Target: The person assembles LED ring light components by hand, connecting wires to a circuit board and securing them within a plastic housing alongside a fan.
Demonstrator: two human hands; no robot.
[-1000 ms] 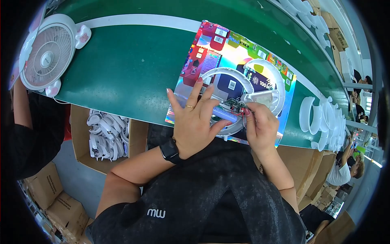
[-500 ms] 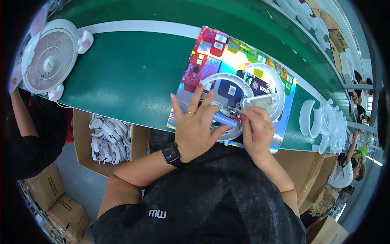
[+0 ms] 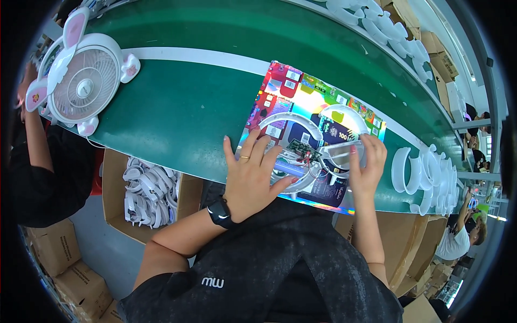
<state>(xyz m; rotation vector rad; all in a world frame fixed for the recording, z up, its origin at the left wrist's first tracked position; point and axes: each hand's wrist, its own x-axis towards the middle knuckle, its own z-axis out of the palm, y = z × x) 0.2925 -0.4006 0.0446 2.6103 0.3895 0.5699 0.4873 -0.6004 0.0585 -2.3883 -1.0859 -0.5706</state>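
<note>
A colourful glossy printed package sheet [image 3: 312,107] lies flat on the green belt [image 3: 177,118].

White ring housing [image 3: 293,156] on colourful sheet [image 3: 301,97]

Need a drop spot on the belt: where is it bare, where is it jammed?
Bare: the green belt between the white fan and the colourful sheet. Crowded: the sheet's near half, under the left hand, right hand and white ring parts, and the stack of white arcs to the right.
</note>
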